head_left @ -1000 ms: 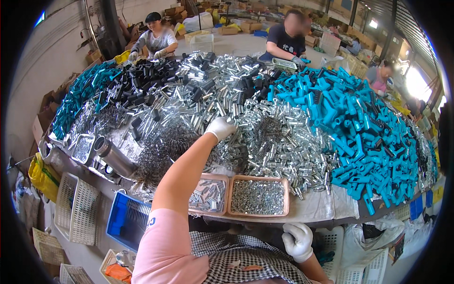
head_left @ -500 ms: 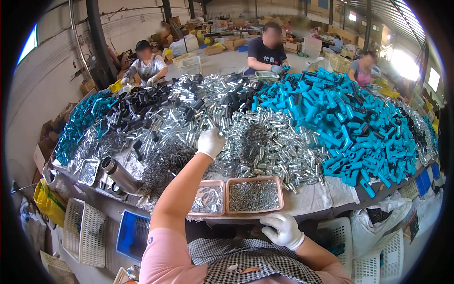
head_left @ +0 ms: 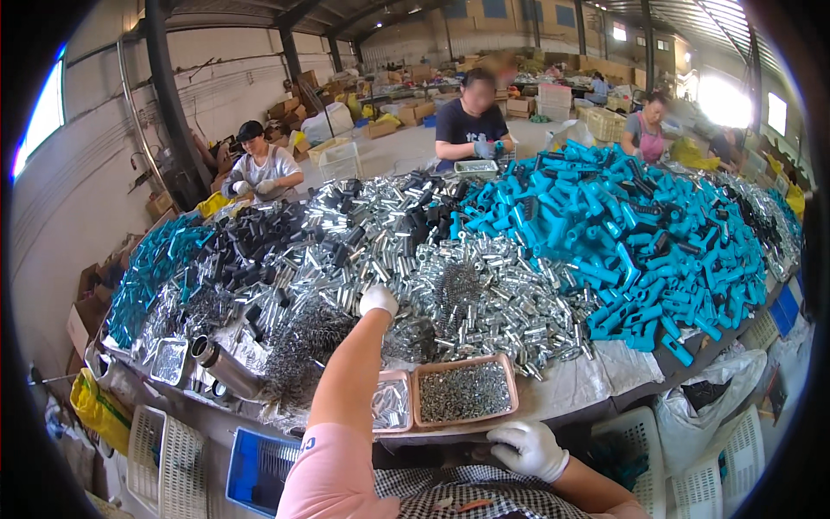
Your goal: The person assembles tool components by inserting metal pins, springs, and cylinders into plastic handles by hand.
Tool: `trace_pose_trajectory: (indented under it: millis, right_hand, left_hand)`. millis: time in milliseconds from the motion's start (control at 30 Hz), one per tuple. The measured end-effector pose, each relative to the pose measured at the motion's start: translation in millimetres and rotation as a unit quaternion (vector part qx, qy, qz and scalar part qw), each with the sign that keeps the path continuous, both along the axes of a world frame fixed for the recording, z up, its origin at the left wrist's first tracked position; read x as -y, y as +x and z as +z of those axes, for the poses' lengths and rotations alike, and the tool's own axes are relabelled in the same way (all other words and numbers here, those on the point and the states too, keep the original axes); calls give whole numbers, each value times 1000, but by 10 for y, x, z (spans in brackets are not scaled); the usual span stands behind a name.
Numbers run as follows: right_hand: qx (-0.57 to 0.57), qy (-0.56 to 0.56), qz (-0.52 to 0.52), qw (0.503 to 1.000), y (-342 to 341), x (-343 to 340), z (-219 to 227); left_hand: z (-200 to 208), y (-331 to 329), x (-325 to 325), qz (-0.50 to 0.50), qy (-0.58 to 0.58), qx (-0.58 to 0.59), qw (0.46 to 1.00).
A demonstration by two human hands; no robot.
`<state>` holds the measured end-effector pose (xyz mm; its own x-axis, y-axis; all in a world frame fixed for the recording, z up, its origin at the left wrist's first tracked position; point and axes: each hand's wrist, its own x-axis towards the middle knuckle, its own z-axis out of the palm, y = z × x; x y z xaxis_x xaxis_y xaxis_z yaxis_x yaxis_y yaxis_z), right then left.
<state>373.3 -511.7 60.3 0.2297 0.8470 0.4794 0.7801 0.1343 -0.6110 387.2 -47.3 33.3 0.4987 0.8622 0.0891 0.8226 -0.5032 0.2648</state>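
My left hand, in a white glove, reaches into a heap of shiny metal tubes. Its fingers point away and are hidden, so whatever they hold does not show. Close by lie a tangle of dark coil springs and a pile of silvery metal fittings. My right hand, also white-gloved, hovers at the table's front edge, its fingers loosely bent and apart from the thumb, with nothing visible in it. Just beyond it sits a pink tray of small metal parts; a second pink tray holds metal pins, partly behind my left arm.
Teal plastic handle-shaped parts are heaped at the right, black parts at the left. A steel flask leans near the front left. White crates and a blue one stand below. Several people work across the table.
My left hand has drawn back slightly toward me and left over the metal pile. My right hand has stayed by the table edge. The whole view has tilted up a little.
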Motion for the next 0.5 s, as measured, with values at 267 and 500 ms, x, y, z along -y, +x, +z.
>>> trace_pose_trajectory:
  millis: [267,500]
  right_hand:
    - [-17,35,-64,997,115,-248,-32]
    - [-331,122,70,933,-143,-847,-53]
  left_hand:
    - [838,-462,853,-146,133,456,868]
    - [753,-1100,2371,-271,-274,427,818]
